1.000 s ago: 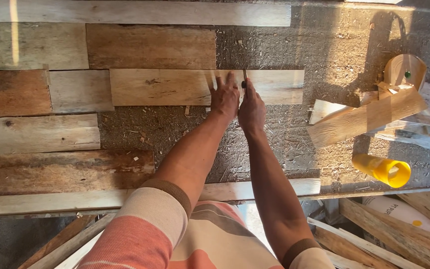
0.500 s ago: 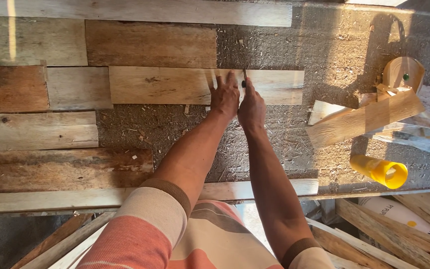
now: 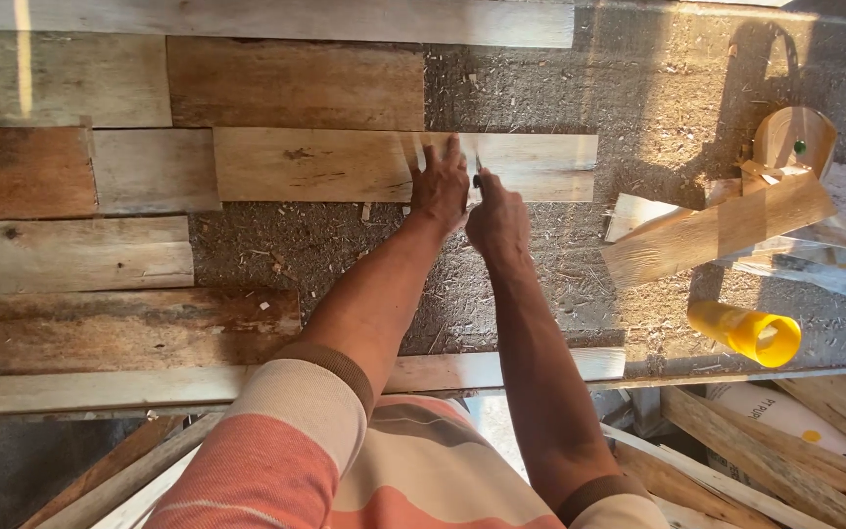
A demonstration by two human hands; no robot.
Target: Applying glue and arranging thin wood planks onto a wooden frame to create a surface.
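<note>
Weathered boards (image 3: 70, 250) are lying left of the pale plank (image 3: 345, 165) on the worktop (image 3: 560, 284); the left hand (image 3: 440, 186) is pressing flat, fingers spread, on that plank; the right hand (image 3: 497, 220) is pinching a small dark tool (image 3: 477, 179) against it; a yellow tube (image 3: 744, 331) is resting well right of the plank.

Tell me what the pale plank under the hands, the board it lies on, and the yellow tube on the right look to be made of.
Pale plank, pressed by the left hand: bare, unfinished wood, with grain streaks and a dark knot showing. Backing board: probably pressed chipboard or a similar composite, speckled and rough, littered with splinters. Yellow tube: likely plastic, smooth and evenly coloured with an open round mouth, though that is not certain.
</note>
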